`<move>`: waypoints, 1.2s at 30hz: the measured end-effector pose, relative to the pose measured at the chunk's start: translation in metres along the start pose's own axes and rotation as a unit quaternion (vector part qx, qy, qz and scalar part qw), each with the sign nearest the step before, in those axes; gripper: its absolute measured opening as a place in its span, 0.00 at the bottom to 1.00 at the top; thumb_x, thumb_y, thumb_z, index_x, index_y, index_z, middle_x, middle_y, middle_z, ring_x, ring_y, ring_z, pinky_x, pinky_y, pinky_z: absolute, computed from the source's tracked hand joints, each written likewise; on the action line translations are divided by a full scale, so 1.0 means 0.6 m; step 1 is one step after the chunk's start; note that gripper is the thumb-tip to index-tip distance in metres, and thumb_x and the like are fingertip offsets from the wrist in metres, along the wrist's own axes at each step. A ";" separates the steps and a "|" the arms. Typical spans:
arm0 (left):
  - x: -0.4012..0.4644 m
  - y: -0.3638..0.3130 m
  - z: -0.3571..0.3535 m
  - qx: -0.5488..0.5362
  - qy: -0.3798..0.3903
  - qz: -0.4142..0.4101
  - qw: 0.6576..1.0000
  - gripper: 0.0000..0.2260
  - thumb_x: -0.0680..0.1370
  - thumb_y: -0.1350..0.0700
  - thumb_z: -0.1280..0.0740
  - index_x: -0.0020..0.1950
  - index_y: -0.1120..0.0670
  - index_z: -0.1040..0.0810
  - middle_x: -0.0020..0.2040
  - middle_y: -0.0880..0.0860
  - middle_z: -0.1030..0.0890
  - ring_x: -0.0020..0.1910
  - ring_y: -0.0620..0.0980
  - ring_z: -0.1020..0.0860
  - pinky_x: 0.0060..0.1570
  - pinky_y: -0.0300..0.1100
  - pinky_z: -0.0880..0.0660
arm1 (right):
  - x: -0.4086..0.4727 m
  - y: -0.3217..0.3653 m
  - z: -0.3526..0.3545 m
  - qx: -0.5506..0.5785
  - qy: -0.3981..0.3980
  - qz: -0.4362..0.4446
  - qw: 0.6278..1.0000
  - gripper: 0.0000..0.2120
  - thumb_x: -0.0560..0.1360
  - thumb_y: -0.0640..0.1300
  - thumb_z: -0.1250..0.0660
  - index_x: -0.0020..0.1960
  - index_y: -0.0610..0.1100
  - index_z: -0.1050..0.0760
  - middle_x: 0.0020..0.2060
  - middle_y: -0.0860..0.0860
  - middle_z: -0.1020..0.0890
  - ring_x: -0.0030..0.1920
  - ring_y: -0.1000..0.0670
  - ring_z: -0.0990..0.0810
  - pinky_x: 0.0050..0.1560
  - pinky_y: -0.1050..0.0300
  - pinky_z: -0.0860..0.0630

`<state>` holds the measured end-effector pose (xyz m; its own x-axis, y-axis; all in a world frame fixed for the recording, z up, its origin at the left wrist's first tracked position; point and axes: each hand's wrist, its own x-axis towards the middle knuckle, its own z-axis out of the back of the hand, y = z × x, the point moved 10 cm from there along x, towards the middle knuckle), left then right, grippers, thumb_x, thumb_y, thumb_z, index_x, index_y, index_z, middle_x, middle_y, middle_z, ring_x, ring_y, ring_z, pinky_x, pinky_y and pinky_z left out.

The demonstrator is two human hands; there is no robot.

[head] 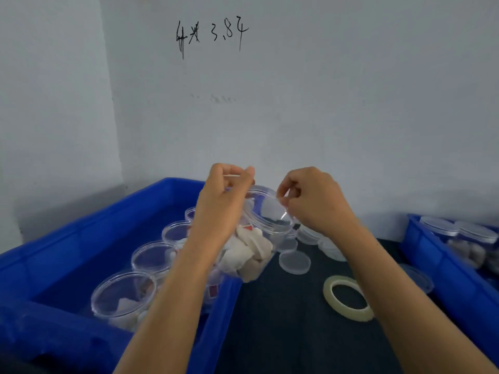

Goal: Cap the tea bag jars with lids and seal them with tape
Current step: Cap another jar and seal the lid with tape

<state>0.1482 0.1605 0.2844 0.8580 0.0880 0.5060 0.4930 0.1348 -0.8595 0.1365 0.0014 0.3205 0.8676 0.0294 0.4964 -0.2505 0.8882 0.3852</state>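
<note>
Item: clear round plastic jar (251, 247), frame centre, tilted, packed with pale crumpled tea bags; its transparent disc lid (266, 205) is seated on top. I see my left hand (220, 201) curled around the jar's upper wall, fingers closed on it. My right hand (314, 202) is pinched narrow at the lid's rim; whether it grips tape I cannot tell.

Surroundings: glossy blue crate (89, 238), lower left, holding open jars (124, 295); my left forearm hides some. Dark bench (283, 319) carries loose lids (294, 262) and a translucent tape roll (348, 296), lower right. Second blue crate (459, 279), right edge, holds capped jars (456, 230).
</note>
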 end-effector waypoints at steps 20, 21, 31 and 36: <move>-0.123 0.334 -0.326 -0.009 0.192 0.043 0.980 0.41 0.59 0.48 0.19 0.62 0.31 0.40 0.56 0.38 0.24 0.54 0.35 0.23 0.50 0.33 0.23 | -0.026 -0.351 -0.143 -0.068 0.017 -0.147 0.987 0.10 0.75 0.36 0.37 0.37 0.45 0.22 0.35 0.52 0.17 0.35 0.53 0.21 0.29 0.65 0.31; -0.118 0.341 -0.323 -0.019 0.190 0.051 0.980 0.41 0.59 0.50 0.19 0.62 0.33 0.39 0.56 0.39 0.23 0.54 0.35 0.23 0.51 0.36 0.23 | -0.019 -0.358 -0.148 -0.028 0.004 -0.149 0.988 0.10 0.76 0.39 0.36 0.37 0.44 0.22 0.32 0.52 0.18 0.32 0.53 0.21 0.28 0.64 0.31; -0.082 0.358 -0.236 0.028 -0.030 0.007 0.999 0.45 0.56 0.60 0.16 0.65 0.41 0.36 0.57 0.50 0.30 0.52 0.29 0.30 0.44 0.25 0.32 | -0.037 -0.421 -0.361 0.162 0.075 -0.208 0.962 0.31 0.73 0.48 0.29 0.71 0.44 0.37 0.67 0.46 0.30 0.67 0.44 0.33 0.65 0.51 0.32; -0.079 0.369 -0.225 0.064 -0.061 0.016 0.996 0.47 0.56 0.59 0.16 0.70 0.49 0.34 0.57 0.50 0.31 0.49 0.32 0.31 0.41 0.28 0.35 | -0.017 -0.420 -0.387 0.022 0.112 -0.190 0.975 0.40 0.73 0.54 0.32 0.76 0.45 0.50 0.72 0.42 0.38 0.70 0.39 0.37 0.68 0.46 0.38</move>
<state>0.2364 0.0531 0.0603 0.8448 0.2133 0.4907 0.4370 0.2541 -0.8628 0.2904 -0.1160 0.0374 0.9722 -0.1937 0.1315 0.0926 0.8340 0.5439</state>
